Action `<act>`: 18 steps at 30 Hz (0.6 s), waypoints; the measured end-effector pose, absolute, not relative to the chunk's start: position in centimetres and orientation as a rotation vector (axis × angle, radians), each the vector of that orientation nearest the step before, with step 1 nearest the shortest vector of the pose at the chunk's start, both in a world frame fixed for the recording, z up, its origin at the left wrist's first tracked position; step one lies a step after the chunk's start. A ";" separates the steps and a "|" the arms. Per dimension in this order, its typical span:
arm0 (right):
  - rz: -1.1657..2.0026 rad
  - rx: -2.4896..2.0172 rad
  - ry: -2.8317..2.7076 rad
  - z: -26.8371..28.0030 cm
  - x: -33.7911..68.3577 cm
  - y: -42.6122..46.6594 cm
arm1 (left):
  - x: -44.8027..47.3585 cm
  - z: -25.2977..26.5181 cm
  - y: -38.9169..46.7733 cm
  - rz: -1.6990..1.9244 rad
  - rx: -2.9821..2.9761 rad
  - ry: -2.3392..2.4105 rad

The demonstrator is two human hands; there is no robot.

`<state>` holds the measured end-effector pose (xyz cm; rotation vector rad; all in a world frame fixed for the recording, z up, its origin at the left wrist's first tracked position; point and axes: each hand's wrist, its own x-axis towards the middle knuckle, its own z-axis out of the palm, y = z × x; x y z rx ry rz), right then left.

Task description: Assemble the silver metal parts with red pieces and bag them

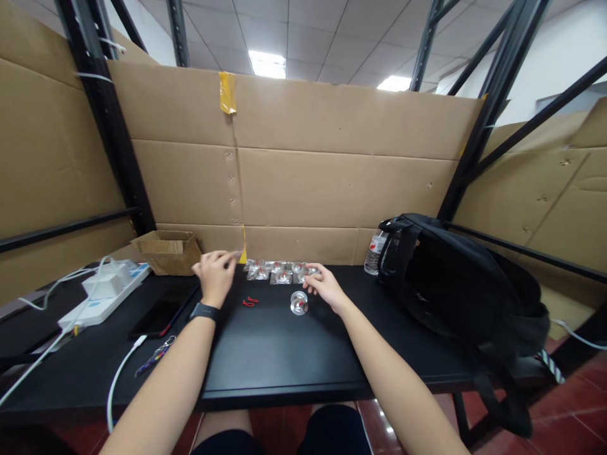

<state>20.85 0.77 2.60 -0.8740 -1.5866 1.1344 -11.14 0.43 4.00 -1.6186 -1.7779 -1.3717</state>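
My left hand is raised above the left part of the table, thumb and fingers pinched at a thin, see-through piece that looks like plastic film; blur hides its exact kind. My right hand is at the right end of a row of small clear packets, each with something round and red inside. Its thumb and index finger are apart, with packets close by or behind them; contact is hard to judge. Just below these fingers lies a clear yo-yo with a red centre. Short red strings lie to its left.
An open cardboard box stands back left, beside a white power strip with cables. A dark tablet and keys lie left. A water bottle and black backpack occupy the right. Cardboard walls enclose the table.
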 end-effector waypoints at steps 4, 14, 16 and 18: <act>1.136 -0.888 -1.612 2.7 20.9 0.6 | -15.3 3.6 1.2 -1.344 -1.381 -1.997; 1.126 -0.895 -1.720 2.1 20.6 0.9 | -15.7 0.4 3.3 -0.974 -1.491 -2.399; 1.010 -0.908 -1.836 1.9 20.8 0.9 | -16.0 0.4 3.4 -0.958 -1.492 -2.425; 0.826 -0.919 -2.016 1.9 21.1 0.8 | -16.0 0.5 3.5 -0.943 -1.484 -2.445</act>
